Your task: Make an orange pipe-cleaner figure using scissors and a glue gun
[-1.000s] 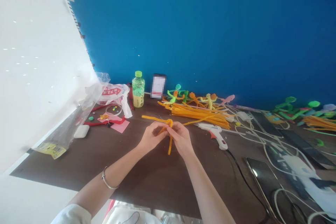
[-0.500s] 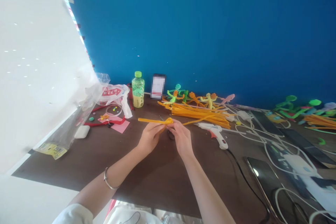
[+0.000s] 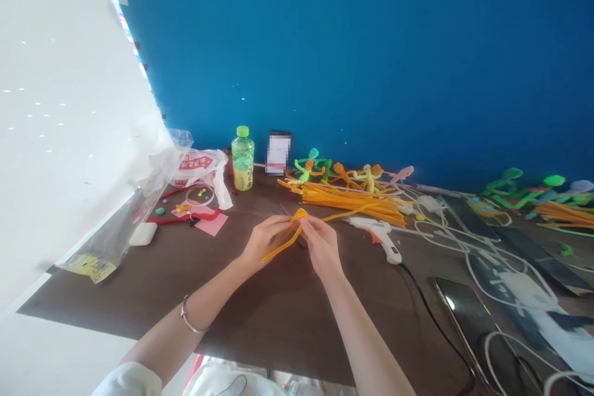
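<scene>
An orange pipe cleaner (image 3: 282, 250) is pinched between both my hands above the dark table. Its top is curled into a small coil, and one straight end slants down to the left across my left fingers. My left hand (image 3: 265, 240) grips the coil from the left. From the other side, my right hand (image 3: 320, 241) presses thumb and fingers against it. Partly hidden behind my hands lies a thin dark tool I cannot make out. Just beyond is a bundle of orange pipe cleaners (image 3: 348, 201).
A white glue gun (image 3: 378, 235) with a black cord lies right of my hands. Several pipe-cleaner figures (image 3: 370, 178) stand along the blue wall. A green-capped bottle (image 3: 243, 161) and a propped phone (image 3: 278, 153) are behind. Cables and another phone (image 3: 477, 328) crowd the right.
The straight end of the pipe cleaner has swung from pointing left to slanting down and left over my left hand. The coil stays between my fingertips.
</scene>
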### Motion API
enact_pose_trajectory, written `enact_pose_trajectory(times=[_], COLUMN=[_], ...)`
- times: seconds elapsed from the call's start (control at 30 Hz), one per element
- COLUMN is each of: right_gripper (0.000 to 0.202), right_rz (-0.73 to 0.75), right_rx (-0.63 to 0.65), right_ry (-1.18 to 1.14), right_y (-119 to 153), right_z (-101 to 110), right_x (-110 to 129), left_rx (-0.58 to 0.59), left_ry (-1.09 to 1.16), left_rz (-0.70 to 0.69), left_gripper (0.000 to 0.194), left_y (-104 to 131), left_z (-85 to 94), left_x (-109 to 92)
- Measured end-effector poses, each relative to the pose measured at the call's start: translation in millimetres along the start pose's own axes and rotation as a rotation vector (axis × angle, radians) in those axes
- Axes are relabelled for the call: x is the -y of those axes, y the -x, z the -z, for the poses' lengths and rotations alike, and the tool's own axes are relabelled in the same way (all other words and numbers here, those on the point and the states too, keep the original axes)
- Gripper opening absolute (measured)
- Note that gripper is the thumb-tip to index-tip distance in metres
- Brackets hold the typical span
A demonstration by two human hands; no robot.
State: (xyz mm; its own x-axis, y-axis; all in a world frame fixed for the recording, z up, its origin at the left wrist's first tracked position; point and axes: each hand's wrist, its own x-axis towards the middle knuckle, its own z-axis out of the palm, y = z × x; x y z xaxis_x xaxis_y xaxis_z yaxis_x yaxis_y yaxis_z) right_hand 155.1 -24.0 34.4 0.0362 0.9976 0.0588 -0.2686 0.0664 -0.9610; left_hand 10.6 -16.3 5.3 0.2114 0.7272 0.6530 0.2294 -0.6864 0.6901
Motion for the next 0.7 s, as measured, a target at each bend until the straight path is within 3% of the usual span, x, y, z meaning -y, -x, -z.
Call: enact_pose_trajectory(times=[0.17, 0.33, 0.6, 0.7], right_gripper=[0.021, 0.019, 0.015, 0.017], right_rz=[0.112, 0.186, 0.236, 0.230], right_rx=[-0.063, -0.046, -0.068, -0.013], right_ry=[0.267, 0.411, 0.456, 0.459], right_y=[1, -1, 3, 6], right_z=[2, 6, -1, -6], right_x=[8, 10, -1, -5], left_rx=[-0.004, 0.050, 0.016, -0.016], left_ry=[0.383, 0.545, 0.294, 0.013], left_rz=[0.318, 0.459, 0.430, 0.279], left_gripper=[0.022, 0.021, 0.026, 0.035], left_y=[-7, -10, -5, -2], left_z=[0.9, 5.4, 1.0, 2.0], left_x=[-7, -11, -19, -18])
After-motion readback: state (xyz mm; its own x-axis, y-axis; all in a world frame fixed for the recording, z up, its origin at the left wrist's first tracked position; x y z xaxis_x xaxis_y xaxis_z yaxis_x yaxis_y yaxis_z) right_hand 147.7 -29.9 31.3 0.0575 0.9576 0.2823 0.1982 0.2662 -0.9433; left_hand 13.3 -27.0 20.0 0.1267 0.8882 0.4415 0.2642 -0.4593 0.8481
